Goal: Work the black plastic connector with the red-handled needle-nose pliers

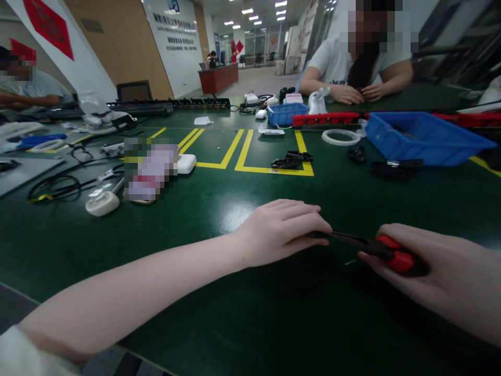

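My right hand [442, 263] is closed around the red handles of dark needle-nose pliers [370, 245]. Their thin jaws point left and reach the fingertips of my left hand [284, 227]. Between those fingertips is a small black part [318, 234], mostly hidden by the fingers, so its kind cannot be made out. Whether the jaws grip this part or only touch it is not clear. A thin pale scrap [351, 262] lies on the green table [219, 313] just below the pliers.
Several black parts [291, 159] lie by yellow tape lines. Behind my right hand stands a blue bin [426, 138], with a white tape ring [340, 137] and black pieces near it. Left are a phone [152, 172], a white device [102, 202] and cables. A person [358, 73] sits opposite.
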The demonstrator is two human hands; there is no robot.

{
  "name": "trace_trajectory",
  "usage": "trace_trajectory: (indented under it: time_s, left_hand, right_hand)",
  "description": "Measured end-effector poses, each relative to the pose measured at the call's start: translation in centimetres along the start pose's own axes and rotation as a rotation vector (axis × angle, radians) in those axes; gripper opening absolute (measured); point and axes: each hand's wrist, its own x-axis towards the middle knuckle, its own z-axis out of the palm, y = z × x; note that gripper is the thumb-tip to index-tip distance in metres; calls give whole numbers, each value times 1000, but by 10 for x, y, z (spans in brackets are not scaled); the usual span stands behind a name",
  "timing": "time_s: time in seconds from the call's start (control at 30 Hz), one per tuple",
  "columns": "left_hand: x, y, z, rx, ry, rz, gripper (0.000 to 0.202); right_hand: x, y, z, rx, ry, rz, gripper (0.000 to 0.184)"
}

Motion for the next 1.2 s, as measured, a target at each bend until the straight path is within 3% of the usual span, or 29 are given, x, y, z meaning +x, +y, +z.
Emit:
trace_trajectory:
  time_s: [0.2,0.37,0.53,0.8,1.2]
  left_hand:
    - [0,-1,2,-94,8,-63,12]
    - [1,-1,0,-147,-11,-59,11]
    - [2,-1,1,-260,60,-38,10]
    - [0,-1,1,-316,66,-71,9]
    - [0,1,2,-373,61,-97,14]
  right_hand:
    - [-1,-4,3,34,-20,37,18]
    - [0,-9,2,6,59,8,17]
    - [1,-6,-1,-63,89,-34,12]
    - [4,-2,-2,5,27,-35,28]
    - [3,-5,-10,-106,102,-170,13]
